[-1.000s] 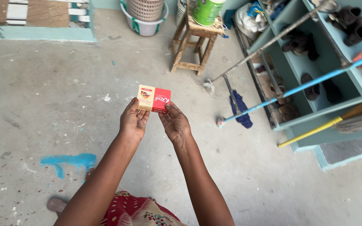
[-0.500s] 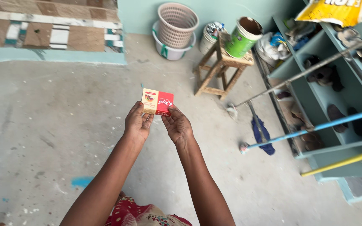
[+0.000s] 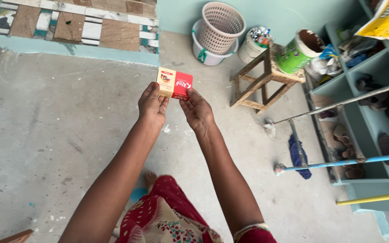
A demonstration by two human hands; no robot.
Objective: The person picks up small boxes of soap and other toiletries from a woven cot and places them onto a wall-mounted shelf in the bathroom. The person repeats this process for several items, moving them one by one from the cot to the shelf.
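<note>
A small red and cream cardboard box (image 3: 174, 83) is held out in front of me above the concrete floor. My left hand (image 3: 152, 103) grips its left end with the fingertips. My right hand (image 3: 196, 109) pinches its lower right corner between thumb and fingers. Both arms are stretched forward. My red patterned dress shows at the bottom of the view.
A wooden stool (image 3: 263, 77) carries a green paint tin (image 3: 297, 51). A woven basket (image 3: 220, 27) sits in a white tub, with a white bucket (image 3: 254, 45) beside it. Teal shelves (image 3: 365, 121) with shoes stand at right; long poles (image 3: 338, 164) lean against them. A tiled ledge (image 3: 73, 27) runs at the back.
The view has tilted up, so the stool, basket and shelves sit lower in the picture. Both hands keep the same hold on the box.
</note>
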